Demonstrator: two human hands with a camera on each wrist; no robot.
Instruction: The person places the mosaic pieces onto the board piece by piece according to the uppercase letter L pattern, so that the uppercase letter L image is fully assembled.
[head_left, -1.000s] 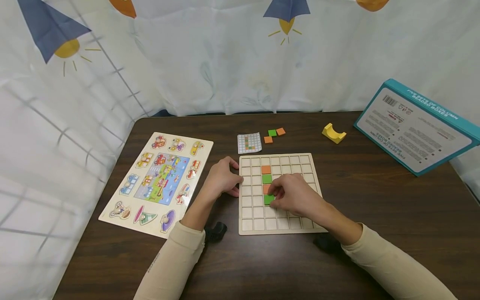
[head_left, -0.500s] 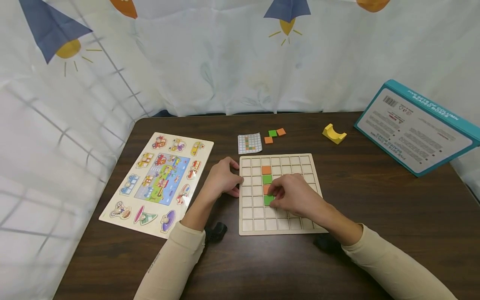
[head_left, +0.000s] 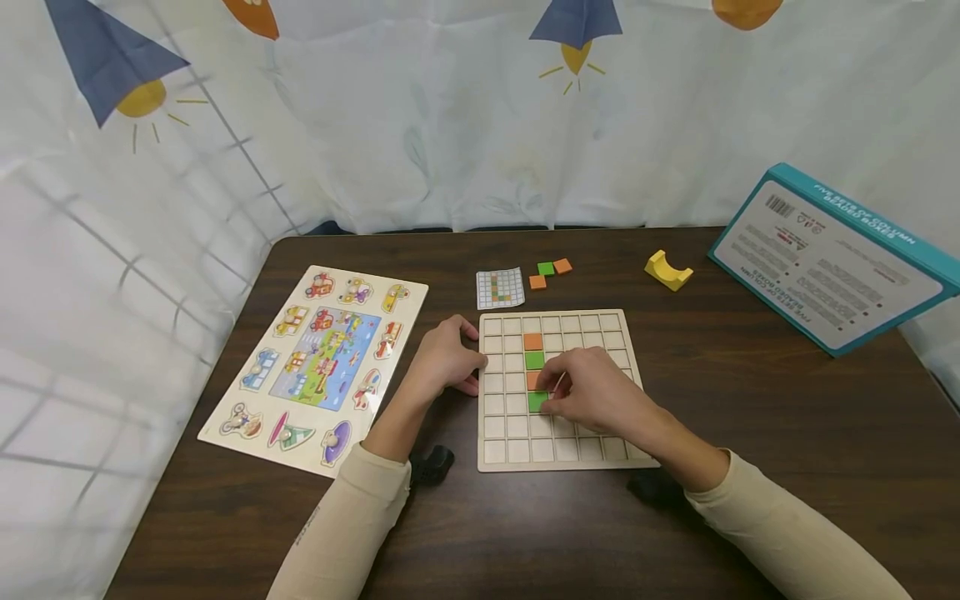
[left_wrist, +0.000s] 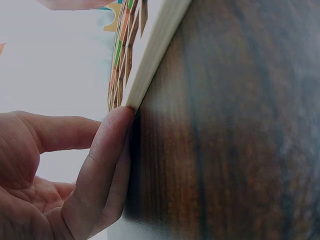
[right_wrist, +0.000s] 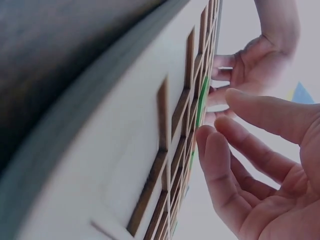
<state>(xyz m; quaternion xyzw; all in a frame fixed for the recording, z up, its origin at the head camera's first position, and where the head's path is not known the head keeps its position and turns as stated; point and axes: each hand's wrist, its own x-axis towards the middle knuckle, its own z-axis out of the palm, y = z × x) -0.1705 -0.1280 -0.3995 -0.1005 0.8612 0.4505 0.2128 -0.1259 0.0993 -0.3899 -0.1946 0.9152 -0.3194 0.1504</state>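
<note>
- Square pale wooden grid board (head_left: 495,452), lower centre of frame
- Square orange and green tiles (head_left: 535,360), four alternating in one board column
- Right hand (head_left: 594,387), at the column's lower end, fingers bent, thumb and fingertips apart
- Left hand (head_left: 444,358), fingers spread, one fingertip touching the board's left edge
- White grid-printed card (head_left: 499,288), upper centre
- Yellow arched block (head_left: 665,272), upper right
</note>
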